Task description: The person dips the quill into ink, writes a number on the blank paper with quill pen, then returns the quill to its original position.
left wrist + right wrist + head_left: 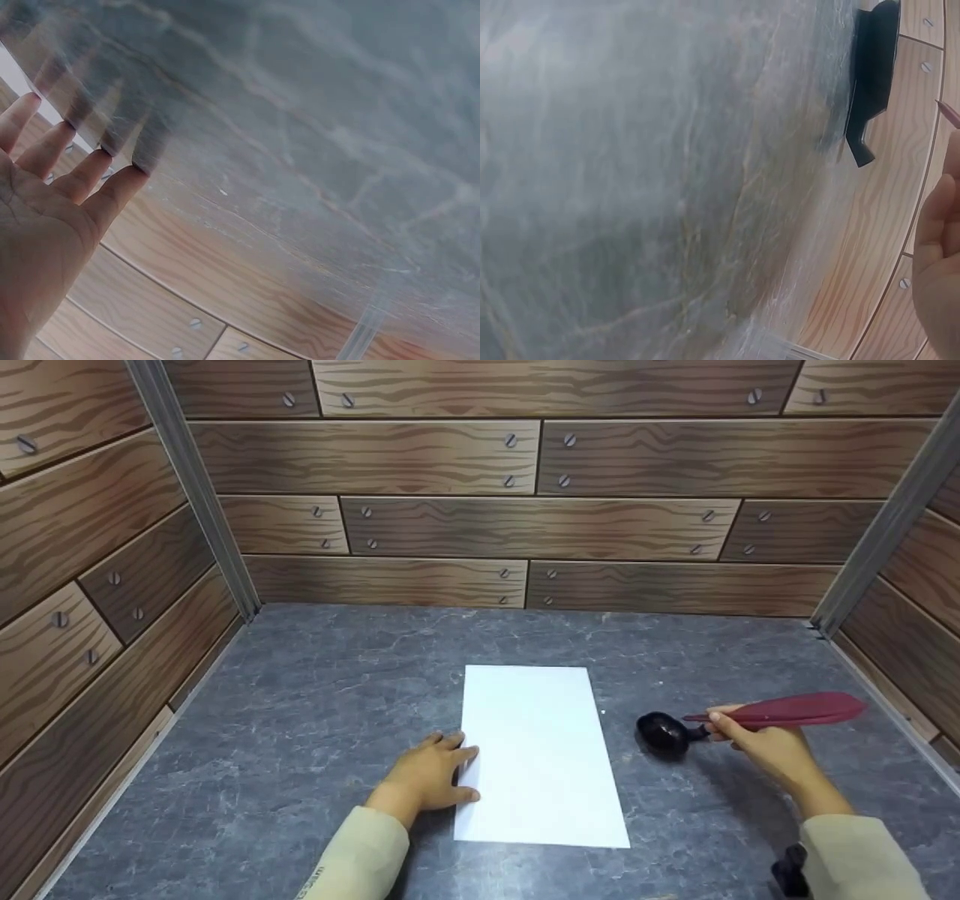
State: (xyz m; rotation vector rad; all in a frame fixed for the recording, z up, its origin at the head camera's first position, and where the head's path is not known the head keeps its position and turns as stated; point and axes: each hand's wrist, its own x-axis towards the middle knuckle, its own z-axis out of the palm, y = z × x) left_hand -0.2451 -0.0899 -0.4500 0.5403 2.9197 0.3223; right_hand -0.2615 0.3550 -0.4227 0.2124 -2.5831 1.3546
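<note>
Two hands, one sheet, one quill.
From the head view, my left hand [435, 772] lies with fingers flat on the white paper's [540, 754] left edge; my right hand [761, 742] pinches the red feather quill [787, 710], long axis left-right, nib at the black inkpot [664, 731], just right of the paper. The left wrist view shows straight fingers [90, 172]; the right wrist view shows the inkpot [874, 71] on the far side.

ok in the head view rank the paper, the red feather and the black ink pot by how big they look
1. paper, plainly the largest
2. red feather, long but thin, pinched in the right hand
3. black ink pot, the smallest

All three lie at a similar distance, so the order seems safe.
</note>
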